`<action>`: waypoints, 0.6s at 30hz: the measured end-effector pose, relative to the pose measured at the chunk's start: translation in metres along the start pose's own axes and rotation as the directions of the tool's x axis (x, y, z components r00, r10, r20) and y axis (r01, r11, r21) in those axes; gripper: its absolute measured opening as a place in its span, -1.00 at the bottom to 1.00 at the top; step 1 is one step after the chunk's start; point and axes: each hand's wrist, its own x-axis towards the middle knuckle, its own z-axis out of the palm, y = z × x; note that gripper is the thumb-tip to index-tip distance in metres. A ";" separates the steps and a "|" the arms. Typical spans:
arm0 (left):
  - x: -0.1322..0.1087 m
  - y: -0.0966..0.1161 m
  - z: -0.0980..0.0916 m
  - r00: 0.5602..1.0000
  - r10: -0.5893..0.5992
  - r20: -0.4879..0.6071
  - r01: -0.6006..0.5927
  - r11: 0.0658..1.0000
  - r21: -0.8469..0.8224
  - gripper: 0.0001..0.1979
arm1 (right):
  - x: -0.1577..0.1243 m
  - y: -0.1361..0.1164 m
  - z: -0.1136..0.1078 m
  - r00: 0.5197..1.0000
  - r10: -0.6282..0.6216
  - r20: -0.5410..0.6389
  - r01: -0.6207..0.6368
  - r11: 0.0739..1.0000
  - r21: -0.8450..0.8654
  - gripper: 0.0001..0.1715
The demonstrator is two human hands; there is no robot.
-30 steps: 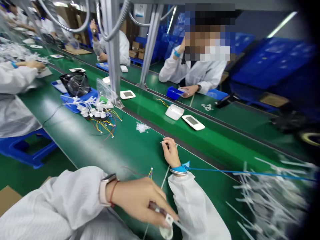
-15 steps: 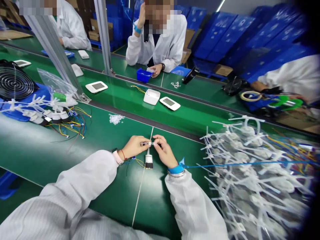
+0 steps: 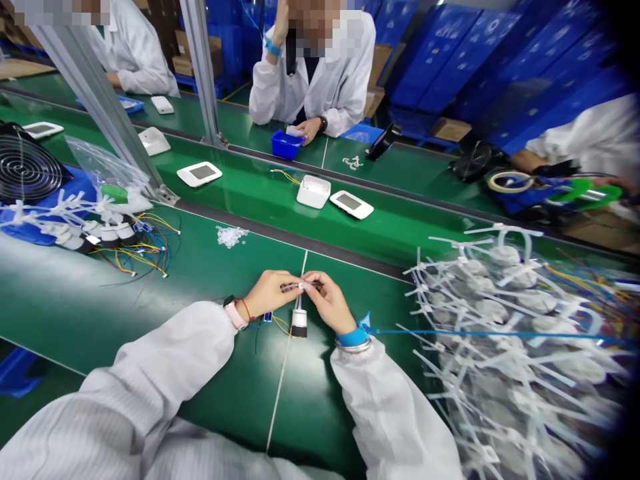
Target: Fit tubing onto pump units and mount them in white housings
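Closest in, white sleeves reach over the near edge of the green conveyor belt [image 3: 320, 407], and both hands meet near its middle; the left hand [image 3: 267, 295], with a pink-strapped smartwatch [image 3: 234, 315] and a red thread bracelet [image 3: 245, 309] at the wrist, is curled almost shut, pinching one end of a slim dark-and-white part [image 3: 300, 287], too small to identify; the right hand [image 3: 330, 303], wearing a blue wrist strap [image 3: 353, 338] with a blue cord [image 3: 500, 333] trailing right, is nearly closed on the other end, so the part is held level between them above the belt; just below it, a small upright white cylinder with a black base [image 3: 299, 323] stands on the belt beside thin yellow wires [image 3: 283, 327]; along the right edge lies a heap of white cable-tied round parts [image 3: 505, 347]; toward the left edge are a row of similar parts with coloured wires [image 3: 135, 250], a scatter of tiny white rings [image 3: 231, 236], a clear plastic bag [image 3: 100, 170] and a round black fan guard [image 3: 25, 170]; beyond the belt's far edge, on a second green belt, sit a white box [image 3: 313, 191] and a white screened device [image 3: 349, 204]; past that, a co-worker's hand [image 3: 307, 128] is beside a small blue bin [image 3: 287, 144].
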 end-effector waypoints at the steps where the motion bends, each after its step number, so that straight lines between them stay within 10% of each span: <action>1: 0.000 0.000 0.000 1.000 0.010 -0.005 -0.010 1.000 -0.011 -0.82 | 0.000 0.001 -0.001 0.999 0.042 0.019 -0.043 0.997 0.063 -0.82; 18: -0.002 0.002 -0.001 1.000 -0.008 -0.008 0.008 1.000 -0.020 -0.80 | 0.002 -0.003 -0.001 0.991 0.136 0.001 -0.135 0.985 0.110 -0.67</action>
